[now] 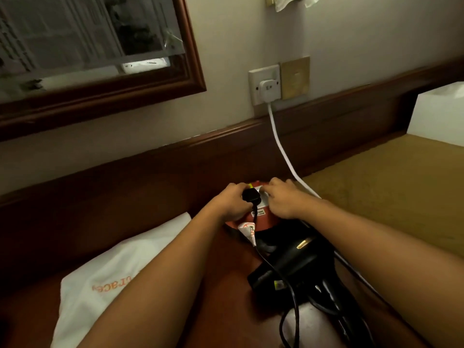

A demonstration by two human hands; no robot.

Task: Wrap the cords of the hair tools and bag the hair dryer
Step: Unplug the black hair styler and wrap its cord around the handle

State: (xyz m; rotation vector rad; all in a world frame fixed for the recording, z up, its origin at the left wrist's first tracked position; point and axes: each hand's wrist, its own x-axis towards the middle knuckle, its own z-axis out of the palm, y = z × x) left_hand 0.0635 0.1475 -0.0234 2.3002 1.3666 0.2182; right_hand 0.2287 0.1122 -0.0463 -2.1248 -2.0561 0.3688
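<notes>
A black hair dryer (293,257) lies on the wooden desk (226,285), its black cord (288,305) looping toward the near edge. The cord's black plug (251,195) sits at a red extension socket unit (261,217) near the wall. My left hand (232,203) is closed around that plug. My right hand (283,199) rests on top of the red unit beside the plug, fingers pressing down. A white cloth bag (105,280) with orange lettering lies at the left, partly under my left forearm.
A white cable (281,146) runs from a plug in the wall socket (265,84) down to the red unit. A framed mirror (95,46) hangs at upper left. A white box (439,114) stands at the right on a tan surface (391,187).
</notes>
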